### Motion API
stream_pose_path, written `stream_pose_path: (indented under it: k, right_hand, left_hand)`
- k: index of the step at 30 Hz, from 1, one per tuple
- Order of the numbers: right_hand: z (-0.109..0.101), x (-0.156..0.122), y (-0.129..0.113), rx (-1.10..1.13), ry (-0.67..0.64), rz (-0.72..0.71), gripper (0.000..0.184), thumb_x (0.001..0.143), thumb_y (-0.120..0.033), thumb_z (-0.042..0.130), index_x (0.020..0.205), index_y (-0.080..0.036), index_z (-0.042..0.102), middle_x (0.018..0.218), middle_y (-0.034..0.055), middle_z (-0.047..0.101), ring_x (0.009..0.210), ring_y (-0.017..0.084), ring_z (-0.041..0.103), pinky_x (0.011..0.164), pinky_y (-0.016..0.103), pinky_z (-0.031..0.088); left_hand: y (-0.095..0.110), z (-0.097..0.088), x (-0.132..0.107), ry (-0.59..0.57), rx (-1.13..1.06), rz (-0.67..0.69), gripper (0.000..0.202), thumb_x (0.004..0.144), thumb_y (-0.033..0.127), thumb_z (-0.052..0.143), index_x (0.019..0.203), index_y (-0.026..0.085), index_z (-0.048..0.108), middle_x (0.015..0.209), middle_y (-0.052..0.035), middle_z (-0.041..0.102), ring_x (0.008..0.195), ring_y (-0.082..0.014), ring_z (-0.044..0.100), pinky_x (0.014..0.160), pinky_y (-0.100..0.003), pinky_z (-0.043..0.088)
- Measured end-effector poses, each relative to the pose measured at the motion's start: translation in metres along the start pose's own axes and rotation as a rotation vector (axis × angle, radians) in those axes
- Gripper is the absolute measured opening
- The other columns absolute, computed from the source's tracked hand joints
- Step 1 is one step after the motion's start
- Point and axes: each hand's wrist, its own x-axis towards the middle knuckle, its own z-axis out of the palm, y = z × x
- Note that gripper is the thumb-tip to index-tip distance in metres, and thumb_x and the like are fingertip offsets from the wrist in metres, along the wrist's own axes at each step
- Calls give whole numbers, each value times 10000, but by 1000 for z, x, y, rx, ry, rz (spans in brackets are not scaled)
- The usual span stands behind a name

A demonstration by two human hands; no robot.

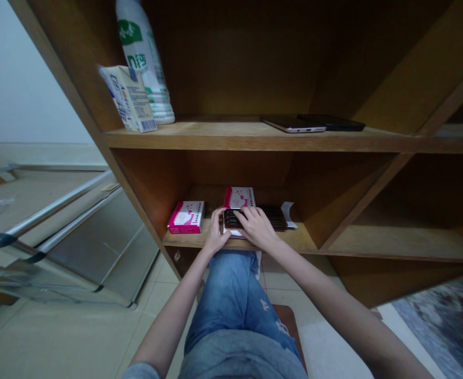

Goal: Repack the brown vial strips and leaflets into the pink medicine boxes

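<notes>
**First:** You had a folded metal stepladder (93,247) at nine o'clock from your hands, well apart from the shelving. At eleven o'clock, a white plastic bottle (142,58) stood on the upper wooden shelf (215,136), with a drink carton (128,97) tilted against it.

**Second:** On the lower shelf (294,242), a magenta-and-white box (186,217) lay just beside your left hand (215,229). That hand's fingers were slightly curled, their fingertips (219,215) at the end of a dark flat pack (274,216). Your right hand (257,226) lay over the pack with its fingers spread. I couldn't tell whether either hand had a firm hold. An upright pink box (237,197) stood at twelve o'clock, right behind the pack, and a white paper strip (289,215) sat at three o'clock.

**First:** Your risk lay there: pressing the pack backward could have tipped that upright box, and dragging it forward could have sent it over the shelf edge. Bumping the shelving could also have unsettled the carton, or the silver-edged phone (292,124) and black phone (332,122) at one o'clock.
</notes>
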Motion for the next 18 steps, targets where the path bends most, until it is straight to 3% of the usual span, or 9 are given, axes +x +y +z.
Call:
stream_pose_path:
  k: [8,18]
  right_hand:
    - [7,-4,2,-9,19,-33,399,855,-224,485,1232,-97,507,1041,134,580,933,262,474,819,373,347]
    - [2,-15,5,27,-2,-59,421,856,-269,500,1239,-96,499,1059,135,581,938,258,479,825,380,357]
  left_hand:
    - [1,0,0,-24,52,12,680,586,118,515,1246,207,376,1309,-137,394,1220,-281,417,925,-427,445]
    - [-2,-2,-2,-101,122,44,702,622,138,569,1284,215,351,1383,-141,320,1312,-291,310,995,-455,396]
